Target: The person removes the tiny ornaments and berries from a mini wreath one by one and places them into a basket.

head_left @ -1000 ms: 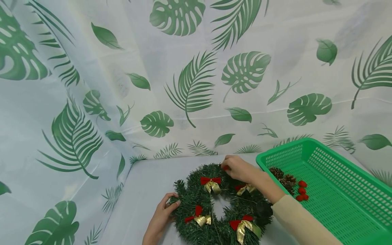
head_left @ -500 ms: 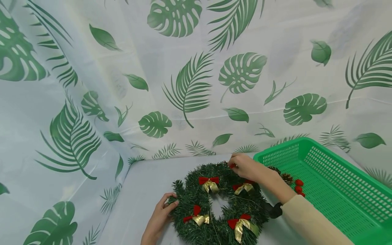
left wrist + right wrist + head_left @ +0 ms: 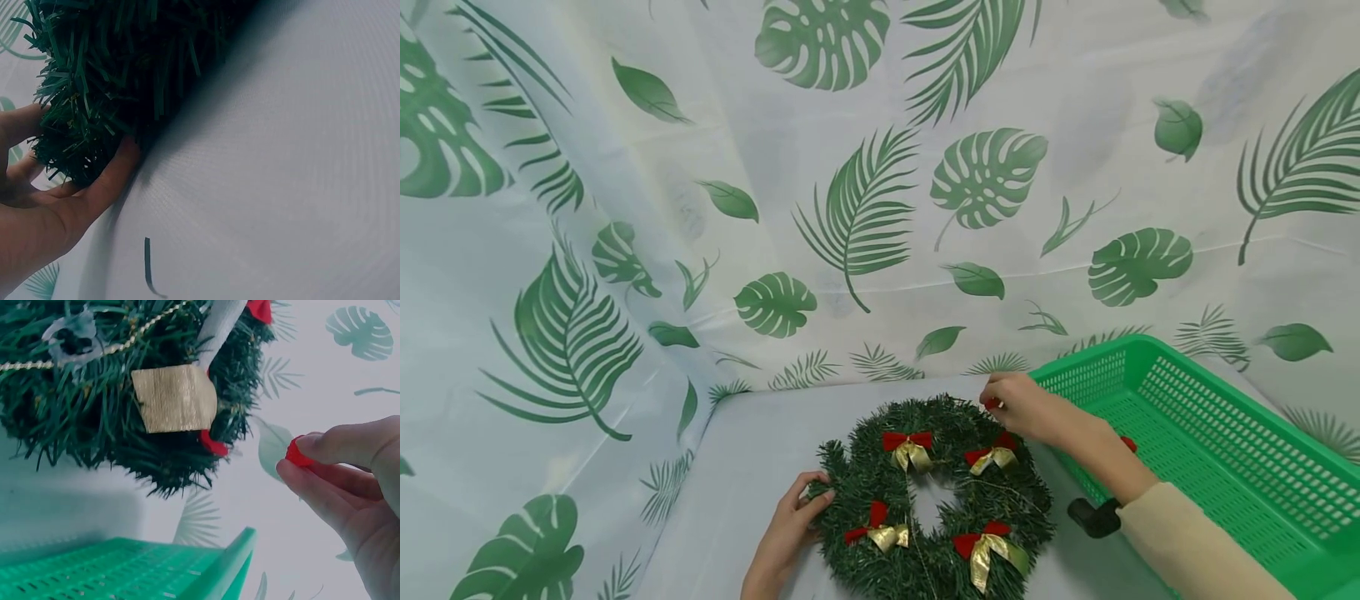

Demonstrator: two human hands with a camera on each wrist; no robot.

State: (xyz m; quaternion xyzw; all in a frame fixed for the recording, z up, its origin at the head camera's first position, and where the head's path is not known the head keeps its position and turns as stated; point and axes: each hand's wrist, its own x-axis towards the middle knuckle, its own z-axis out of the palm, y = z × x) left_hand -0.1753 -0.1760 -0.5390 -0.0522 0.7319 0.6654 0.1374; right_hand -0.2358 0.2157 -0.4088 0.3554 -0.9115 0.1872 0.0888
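A green tinsel wreath (image 3: 850, 542) lies on the white table, with several red-and-gold bows (image 3: 908, 450) on its front. My left hand (image 3: 790, 529) grips its left edge; in the left wrist view, the thumb and fingers (image 3: 106, 178) are around a tuft of it. At the wreath's upper right my right hand (image 3: 1018, 408) pinches a small red ball (image 3: 299, 452) between thumb and fingertips. The right wrist view shows that ball apart from the branches. A gold bead string (image 3: 134, 340) runs across the wreath.
On the right stands a green plastic basket (image 3: 1225, 467); my right forearm crosses above its near side and hides part of its inside. One red ball (image 3: 1128, 443) shows in it. Behind the table hangs a leaf-printed cloth (image 3: 865, 358). A loose green strand (image 3: 149, 265) is near my left hand.
My right hand has moved to the right, off the wreath's top toward the basket, still pinching the red ball. The left hand keeps its hold. The forearm now covers the pinecones in the basket.
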